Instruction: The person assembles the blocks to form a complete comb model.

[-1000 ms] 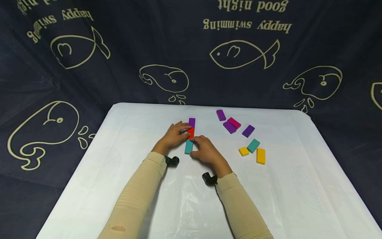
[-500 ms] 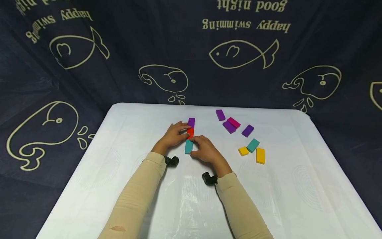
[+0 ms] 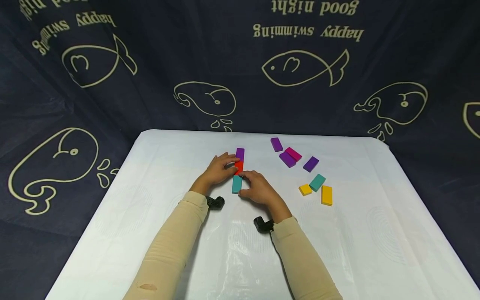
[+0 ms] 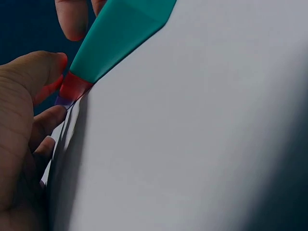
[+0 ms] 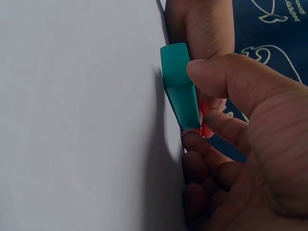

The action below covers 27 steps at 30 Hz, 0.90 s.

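Running in a straight line toward the near edge of the white table (image 3: 93, 250) is a row of three blocks, which starts near the middle of the far edge: a purple block (image 3: 240, 154), then a red block (image 3: 239, 166), then a teal block (image 3: 237, 184) nearest the person. The left hand (image 3: 219, 170) grips the red block from the left-edge side, thumb and fingers bent, with a fingertip by the joint with the purple one. From the other side the right hand (image 3: 258, 187) grasps the teal block, its thumb at the near end and a finger at the end beside the red. Toward the far right corner lie loose pieces: a lone purple piece (image 3: 276, 144) closest to the far edge, a magenta piece (image 3: 293, 154) touching a second purple piece (image 3: 287, 160), and a dark purple piece (image 3: 311, 164). Nearer the right edge's middle are a teal piece (image 3: 317, 182), a small yellow piece (image 3: 305, 190) and a larger yellow piece (image 3: 326, 196).
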Motion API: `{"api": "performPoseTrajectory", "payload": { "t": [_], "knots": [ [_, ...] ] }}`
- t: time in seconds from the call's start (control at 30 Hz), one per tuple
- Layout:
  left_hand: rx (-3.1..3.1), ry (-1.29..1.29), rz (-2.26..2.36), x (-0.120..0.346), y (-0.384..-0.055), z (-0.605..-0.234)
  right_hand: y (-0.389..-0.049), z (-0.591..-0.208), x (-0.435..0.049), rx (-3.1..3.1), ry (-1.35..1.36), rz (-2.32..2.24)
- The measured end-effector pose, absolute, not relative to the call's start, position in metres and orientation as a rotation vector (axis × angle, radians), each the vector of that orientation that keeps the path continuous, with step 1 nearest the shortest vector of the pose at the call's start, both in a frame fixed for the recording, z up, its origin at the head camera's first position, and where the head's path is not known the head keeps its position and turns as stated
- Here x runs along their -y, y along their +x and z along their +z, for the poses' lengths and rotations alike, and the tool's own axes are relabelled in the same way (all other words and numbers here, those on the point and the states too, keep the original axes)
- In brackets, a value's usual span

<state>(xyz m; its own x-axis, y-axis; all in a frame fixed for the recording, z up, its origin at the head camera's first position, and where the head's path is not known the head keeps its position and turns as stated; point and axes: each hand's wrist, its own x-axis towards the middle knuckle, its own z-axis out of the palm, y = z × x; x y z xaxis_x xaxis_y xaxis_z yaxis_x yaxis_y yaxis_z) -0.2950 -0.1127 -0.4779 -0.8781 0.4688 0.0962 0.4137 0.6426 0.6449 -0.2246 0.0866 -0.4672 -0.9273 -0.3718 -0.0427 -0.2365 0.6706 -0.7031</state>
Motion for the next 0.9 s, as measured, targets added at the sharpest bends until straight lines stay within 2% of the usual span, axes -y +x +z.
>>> {"api": "performPoseTrajectory", "payload": {
  "t": [0.37, 0.9],
  "knots": [
    [-2.701, 0.770, 1.129, 0.116, -0.286, -0.479, -0.223, -0.466, -0.092, -2.662, -0.466, -1.203],
    [-2.644, 0.701, 1.246, 0.125, -0.252, -0.481, -0.221, -0.468, -0.091, -2.635, -0.443, -1.255]
  ]
}}
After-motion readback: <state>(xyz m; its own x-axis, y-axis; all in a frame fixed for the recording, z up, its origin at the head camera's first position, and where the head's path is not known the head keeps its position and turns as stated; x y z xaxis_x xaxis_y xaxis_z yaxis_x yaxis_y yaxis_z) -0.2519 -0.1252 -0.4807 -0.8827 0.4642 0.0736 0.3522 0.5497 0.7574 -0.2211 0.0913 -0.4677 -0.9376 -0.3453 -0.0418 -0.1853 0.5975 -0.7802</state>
